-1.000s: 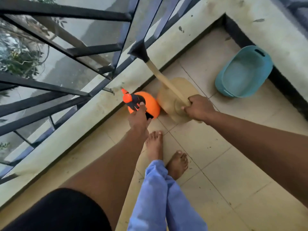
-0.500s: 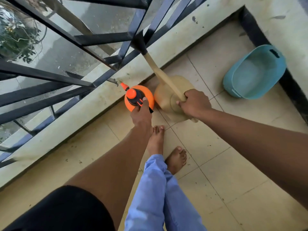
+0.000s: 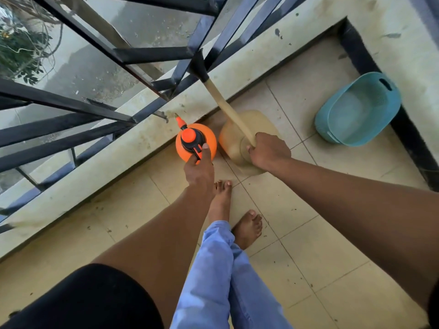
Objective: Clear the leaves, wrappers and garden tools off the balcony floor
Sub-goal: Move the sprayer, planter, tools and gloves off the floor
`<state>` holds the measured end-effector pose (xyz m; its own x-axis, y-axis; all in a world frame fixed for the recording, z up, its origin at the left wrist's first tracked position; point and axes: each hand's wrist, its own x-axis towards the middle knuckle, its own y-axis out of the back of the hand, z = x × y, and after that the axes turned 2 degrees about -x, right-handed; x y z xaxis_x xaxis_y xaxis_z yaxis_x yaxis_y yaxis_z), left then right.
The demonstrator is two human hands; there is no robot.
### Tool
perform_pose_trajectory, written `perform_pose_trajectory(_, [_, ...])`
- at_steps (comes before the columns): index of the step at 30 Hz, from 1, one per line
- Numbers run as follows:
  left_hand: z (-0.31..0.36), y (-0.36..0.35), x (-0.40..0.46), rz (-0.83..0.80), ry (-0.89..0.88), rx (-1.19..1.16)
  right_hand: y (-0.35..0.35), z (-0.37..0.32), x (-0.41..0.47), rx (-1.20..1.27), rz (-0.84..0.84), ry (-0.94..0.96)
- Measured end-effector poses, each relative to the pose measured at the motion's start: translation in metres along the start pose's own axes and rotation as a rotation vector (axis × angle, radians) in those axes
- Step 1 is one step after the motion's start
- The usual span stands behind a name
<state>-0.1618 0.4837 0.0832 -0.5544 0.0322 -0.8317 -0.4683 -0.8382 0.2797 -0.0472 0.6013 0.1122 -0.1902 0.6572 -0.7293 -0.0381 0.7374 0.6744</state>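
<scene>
A: In the head view, what is the left hand point(image 3: 199, 170) doing?

B: It grips the black handle on top of the orange sprayer bottle point(image 3: 196, 141), thumb laid along the handle. The bottle is by the railing-side edge of the balcony floor point(image 3: 297, 245), just beside the low concrete kerb point(image 3: 114, 160). Whether it rests on the tiles or is lifted I cannot tell.

A: And the right hand point(image 3: 268, 151)?

B: Its fingers are curled round the lower end of a pale wooden handle point(image 3: 229, 110) with a black cap. The handle slants up so that its capped end meets the dark metal railing point(image 3: 123, 55). The hand sits over a tan jerrycan-like container point(image 3: 240, 136), which is touching or nearly touching the sprayer bottle on that same edge. What the handle joins to below the hand is hidden.

A: Anything else on the floor?

B: A teal plastic basket point(image 3: 358, 110) lies tilted in the far right corner, against the dark skirting. Two bare feet point(image 3: 235, 210) in light blue trousers stand mid-floor, just behind the bottle. Small dark specks of debris are scattered over the tiles.
</scene>
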Motion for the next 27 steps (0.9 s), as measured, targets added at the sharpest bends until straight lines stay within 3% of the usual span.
perform_pose_trajectory(10, [-0.015,0.02,0.005,0.014,0.048,-0.047,-0.002,-0.018,-0.001,0.124,0.094,-0.048])
perform_pose_trajectory(19, [-0.003,0.027,0.002,-0.07,0.164,-0.038,0.0,-0.036,0.001,-0.085,0.036,0.05])
perform_pose_trajectory(27, [-0.002,0.031,0.004,-0.092,0.137,-0.022,-0.003,-0.022,-0.005,-0.214,-0.008,0.03])
